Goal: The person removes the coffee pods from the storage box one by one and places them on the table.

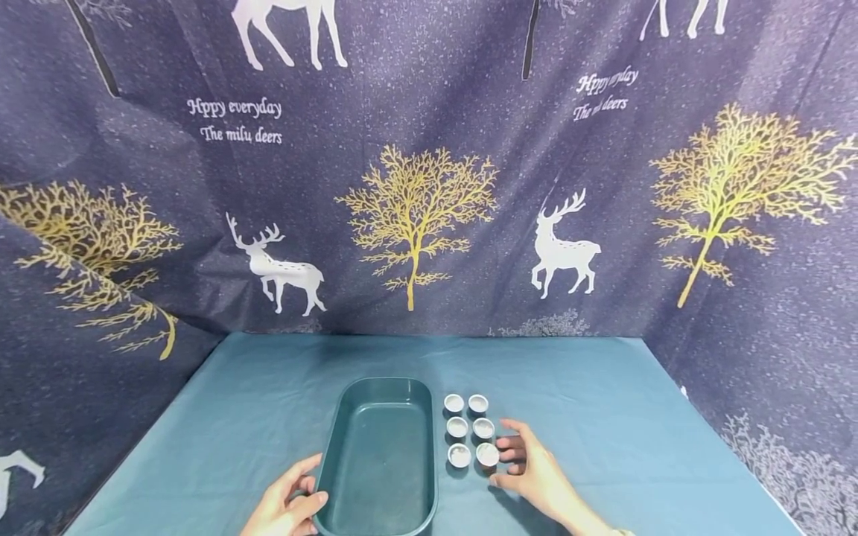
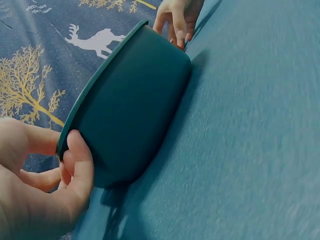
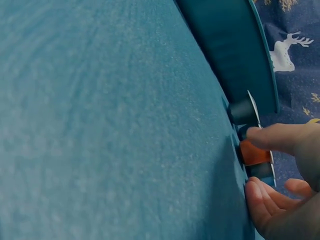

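Note:
A deep dark green plastic tray (image 1: 382, 461) stands on the table in the head view, its long side pointing away from me. My left hand (image 1: 288, 495) pinches its left rim, thumb and fingers on either side of the wall. Right of the tray, several small coffee capsules (image 1: 457, 427) with pale lids up form two columns. My right hand (image 1: 536, 473) is beside the nearest right capsule (image 1: 488, 455), fingers apart and bent a little. From the right wrist, an orange capsule (image 3: 254, 153) shows between thumb and fingers, with a dark capsule (image 3: 242, 111) beyond it.
Blue-green cloth covers the table (image 1: 596, 394). Behind and at the sides hangs a dark curtain (image 1: 456, 97) printed with deer and golden trees. The tray's right wall runs close beside the left column of capsules.

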The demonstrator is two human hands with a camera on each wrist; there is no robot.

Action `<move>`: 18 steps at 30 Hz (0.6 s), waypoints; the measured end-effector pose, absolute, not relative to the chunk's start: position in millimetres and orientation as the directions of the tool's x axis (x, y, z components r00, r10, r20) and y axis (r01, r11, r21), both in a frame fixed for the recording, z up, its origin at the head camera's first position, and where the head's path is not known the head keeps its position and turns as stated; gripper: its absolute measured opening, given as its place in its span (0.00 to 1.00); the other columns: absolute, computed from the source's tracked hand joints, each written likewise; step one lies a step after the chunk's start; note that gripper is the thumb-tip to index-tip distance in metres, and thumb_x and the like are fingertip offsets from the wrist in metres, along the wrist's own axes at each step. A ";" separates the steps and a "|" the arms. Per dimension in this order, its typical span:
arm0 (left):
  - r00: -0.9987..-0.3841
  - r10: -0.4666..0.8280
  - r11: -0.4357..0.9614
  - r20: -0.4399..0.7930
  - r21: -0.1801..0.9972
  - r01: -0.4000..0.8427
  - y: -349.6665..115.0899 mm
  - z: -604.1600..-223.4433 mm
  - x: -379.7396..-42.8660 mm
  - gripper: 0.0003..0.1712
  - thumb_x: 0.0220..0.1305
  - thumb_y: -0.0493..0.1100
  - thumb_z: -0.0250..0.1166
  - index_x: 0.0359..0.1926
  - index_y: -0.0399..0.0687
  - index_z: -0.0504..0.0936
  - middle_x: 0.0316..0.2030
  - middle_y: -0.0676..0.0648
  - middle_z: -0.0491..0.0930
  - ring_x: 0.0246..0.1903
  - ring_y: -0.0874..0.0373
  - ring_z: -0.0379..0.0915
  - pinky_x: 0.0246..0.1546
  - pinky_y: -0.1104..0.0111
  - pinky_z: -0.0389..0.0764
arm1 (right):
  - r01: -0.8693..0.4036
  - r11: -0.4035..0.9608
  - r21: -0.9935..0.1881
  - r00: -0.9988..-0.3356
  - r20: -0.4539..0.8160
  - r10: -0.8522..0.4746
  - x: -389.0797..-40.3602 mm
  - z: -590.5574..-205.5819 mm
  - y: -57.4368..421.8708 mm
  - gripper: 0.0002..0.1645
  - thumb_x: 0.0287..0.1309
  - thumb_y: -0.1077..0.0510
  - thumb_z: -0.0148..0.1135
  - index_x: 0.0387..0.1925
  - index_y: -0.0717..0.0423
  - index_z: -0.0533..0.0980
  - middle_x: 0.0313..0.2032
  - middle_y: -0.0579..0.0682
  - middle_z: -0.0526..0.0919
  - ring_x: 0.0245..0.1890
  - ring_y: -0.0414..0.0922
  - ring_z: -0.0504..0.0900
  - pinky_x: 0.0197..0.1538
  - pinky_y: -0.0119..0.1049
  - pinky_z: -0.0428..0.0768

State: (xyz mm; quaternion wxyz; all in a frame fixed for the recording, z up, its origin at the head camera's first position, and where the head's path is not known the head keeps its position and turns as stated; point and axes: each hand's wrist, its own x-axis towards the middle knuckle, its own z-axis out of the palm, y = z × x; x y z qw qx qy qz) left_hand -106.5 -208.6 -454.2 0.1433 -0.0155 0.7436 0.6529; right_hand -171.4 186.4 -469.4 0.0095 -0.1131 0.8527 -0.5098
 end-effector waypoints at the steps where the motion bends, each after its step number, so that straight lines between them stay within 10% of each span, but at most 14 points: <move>1: -0.958 0.167 0.155 -0.234 0.966 -0.209 -208.9 -453.7 -106.9 0.44 0.68 0.40 0.59 0.72 0.22 0.45 0.36 0.51 0.65 0.24 0.59 0.72 0.31 0.66 0.81 | -0.183 0.448 -0.875 -0.972 0.092 -0.217 -171.0 -468.9 187.8 0.54 0.39 0.63 0.80 0.69 0.58 0.62 0.52 0.58 0.81 0.45 0.45 0.83 0.42 0.30 0.83; 18: -0.955 0.252 0.543 -0.155 0.840 0.007 -218.4 -428.9 -115.5 0.38 0.68 0.47 0.63 0.68 0.26 0.61 0.39 0.47 0.73 0.23 0.62 0.68 0.27 0.70 0.72 | -0.302 0.529 -0.793 -0.936 0.141 -0.324 -157.9 -449.6 201.5 0.55 0.52 0.52 0.74 0.74 0.65 0.55 0.63 0.69 0.73 0.54 0.61 0.80 0.46 0.36 0.84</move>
